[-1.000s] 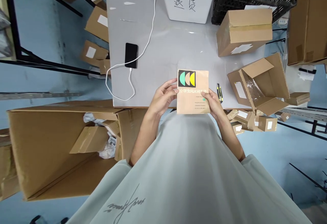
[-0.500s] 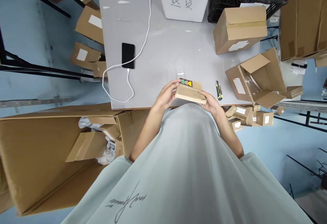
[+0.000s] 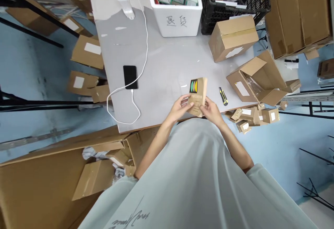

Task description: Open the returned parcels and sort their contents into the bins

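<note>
A small tan book [image 3: 198,95] with a black, green and yellow picture on its cover is held upright over the table's front edge, its cover facing me. My left hand [image 3: 180,108] grips its left side, thumb across the lower cover. On the lower right, my right hand [image 3: 211,110] is closed on the book's edge, thumb in front. The fingers behind the book are partly hidden. A yellow and black box cutter [image 3: 223,96] lies on the grey table [image 3: 167,69], right of my right hand and apart from it.
A black phone [image 3: 130,77] on a white cable lies at left. Behind stand a white bin [image 3: 180,20] and a black crate [image 3: 206,16]. Right are a closed carton [image 3: 233,37] and an open carton [image 3: 257,79]. A large open box [image 3: 39,183] stands below left.
The book has been turned from nearly edge-on to show its front cover, and both hands have shifted their hold on it. The camera view has also shifted and tilted.
</note>
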Demonstrator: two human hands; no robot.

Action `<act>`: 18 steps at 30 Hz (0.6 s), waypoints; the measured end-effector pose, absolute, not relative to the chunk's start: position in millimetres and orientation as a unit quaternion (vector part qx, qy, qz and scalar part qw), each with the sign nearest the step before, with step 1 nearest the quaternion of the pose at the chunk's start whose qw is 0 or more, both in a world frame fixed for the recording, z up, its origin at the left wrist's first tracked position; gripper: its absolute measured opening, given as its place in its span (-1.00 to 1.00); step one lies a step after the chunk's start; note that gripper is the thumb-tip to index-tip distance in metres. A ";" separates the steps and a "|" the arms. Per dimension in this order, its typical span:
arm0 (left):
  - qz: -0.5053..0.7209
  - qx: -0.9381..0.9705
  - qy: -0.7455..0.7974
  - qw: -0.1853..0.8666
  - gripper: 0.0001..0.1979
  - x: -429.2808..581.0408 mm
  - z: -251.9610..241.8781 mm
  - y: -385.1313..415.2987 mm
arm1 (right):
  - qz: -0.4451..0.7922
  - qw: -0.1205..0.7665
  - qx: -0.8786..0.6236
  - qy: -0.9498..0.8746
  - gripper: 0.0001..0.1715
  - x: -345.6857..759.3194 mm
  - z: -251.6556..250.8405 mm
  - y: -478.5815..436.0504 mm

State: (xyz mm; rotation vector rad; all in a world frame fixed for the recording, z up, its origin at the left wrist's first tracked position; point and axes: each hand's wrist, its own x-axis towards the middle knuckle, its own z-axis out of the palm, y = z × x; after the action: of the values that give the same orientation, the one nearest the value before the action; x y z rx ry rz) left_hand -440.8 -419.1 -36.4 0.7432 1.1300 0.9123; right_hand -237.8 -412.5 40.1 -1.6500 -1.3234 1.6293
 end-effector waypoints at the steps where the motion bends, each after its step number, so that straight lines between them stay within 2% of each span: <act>1: 0.415 0.333 0.487 0.692 -0.26 -437.7 -36.3 -418.9 | 0.544 0.203 -0.615 -0.533 -0.32 -244.1 42.7 -416.8; 6: 0.419 0.307 0.466 0.716 -0.04 -431.5 -39.8 -415.1 | 0.352 0.001 -0.631 -0.691 -0.14 -273.9 60.2 -432.2; 9: 0.395 0.295 0.472 0.731 0.01 -433.0 -42.1 -410.8 | 0.324 -0.050 -0.622 -0.711 -0.13 -280.6 64.7 -433.4; 13: 0.393 0.308 0.482 0.720 0.05 -426.1 -40.8 -401.8 | 0.329 -0.023 -0.614 -0.717 -0.13 -268.7 60.0 -425.5; 16: 0.404 0.337 0.499 0.689 -0.01 -415.0 -36.8 -388.0 | 0.379 0.053 -0.611 -0.693 -0.16 -246.4 51.0 -409.7; 18: 0.407 0.338 0.531 0.662 -0.09 -408.6 -34.1 -373.0 | 0.439 0.126 -0.613 -0.644 -0.29 -227.8 42.0 -391.0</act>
State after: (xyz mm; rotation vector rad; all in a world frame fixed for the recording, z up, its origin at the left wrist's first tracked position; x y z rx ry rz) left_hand -408.6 -373.0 -34.1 0.7633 1.2000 0.9203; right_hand -227.8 -391.0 42.0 -1.7850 -1.8763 1.2787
